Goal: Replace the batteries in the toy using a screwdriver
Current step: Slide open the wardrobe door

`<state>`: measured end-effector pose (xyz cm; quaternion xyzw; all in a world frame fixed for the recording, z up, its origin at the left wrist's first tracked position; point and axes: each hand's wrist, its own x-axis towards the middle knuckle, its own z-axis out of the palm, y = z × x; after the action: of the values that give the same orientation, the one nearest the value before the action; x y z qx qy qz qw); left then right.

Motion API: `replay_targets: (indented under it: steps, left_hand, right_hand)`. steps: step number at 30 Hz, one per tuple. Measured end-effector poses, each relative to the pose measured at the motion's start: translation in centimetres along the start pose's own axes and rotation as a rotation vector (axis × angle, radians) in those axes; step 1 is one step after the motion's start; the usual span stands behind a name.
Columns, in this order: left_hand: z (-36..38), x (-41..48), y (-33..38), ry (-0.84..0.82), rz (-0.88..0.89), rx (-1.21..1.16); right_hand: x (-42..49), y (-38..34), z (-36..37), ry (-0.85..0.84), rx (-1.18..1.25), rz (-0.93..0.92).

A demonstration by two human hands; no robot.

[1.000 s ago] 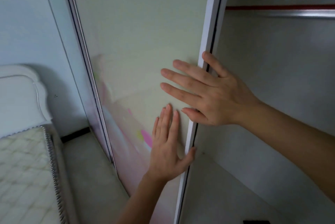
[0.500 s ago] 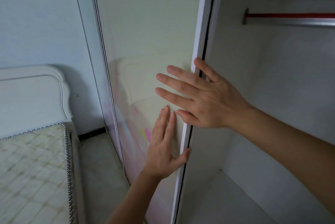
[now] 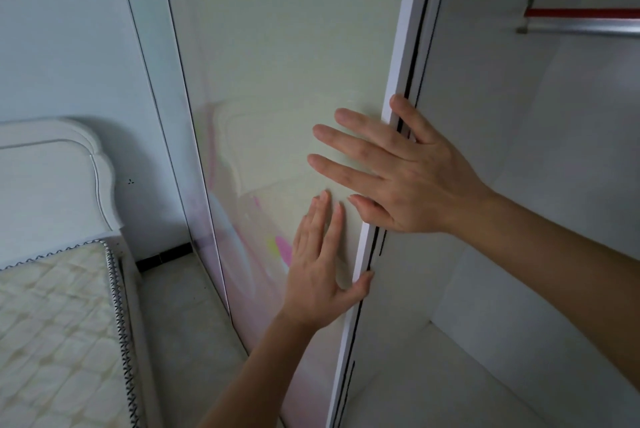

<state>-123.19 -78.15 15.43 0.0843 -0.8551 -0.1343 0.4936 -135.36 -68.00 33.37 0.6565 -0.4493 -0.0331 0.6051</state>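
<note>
- Glossy pale-green sliding wardrobe door (image 3: 277,64) fills the middle of the view, with faint pink and yellow marks low on its face.
- Left hand (image 3: 318,268) lies flat on the door panel, fingers together and pointing up, thumb hooked at the door's white edge (image 3: 391,109); its grip is spread open and holds nothing.
- Right hand (image 3: 398,178) lies above it, fingers splayed across the panel, with one finger along the white edge; its grip is also open and empty.
- Right of the edge the wardrobe interior (image 3: 536,185) stands open, with a red-and-silver hanging rail (image 3: 585,21) near the top.
- Mattress (image 3: 59,330) and white headboard (image 3: 52,168) sit at lower left.
- Toy, batteries and screwdriver are nowhere in view.
</note>
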Motion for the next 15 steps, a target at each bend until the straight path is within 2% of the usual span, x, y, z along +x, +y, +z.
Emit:
replay_targets:
  steps: [5,12,15]
  left_hand:
    - [0.1,0.1,-0.7,0.005,0.018,0.038]
    - [-0.1,-0.1,-0.5,0.005,0.015,0.037]
    - [-1.0,-0.2,0.2,-0.032,-0.008,0.065]
  right_hand:
    - [0.2,-0.3,0.5,0.027,-0.006,0.022]
    - [0.2,-0.8,-0.8,-0.114,-0.048,0.04]
    - [0.1,-1.6,-2.0,-0.125,0.034,0.085]
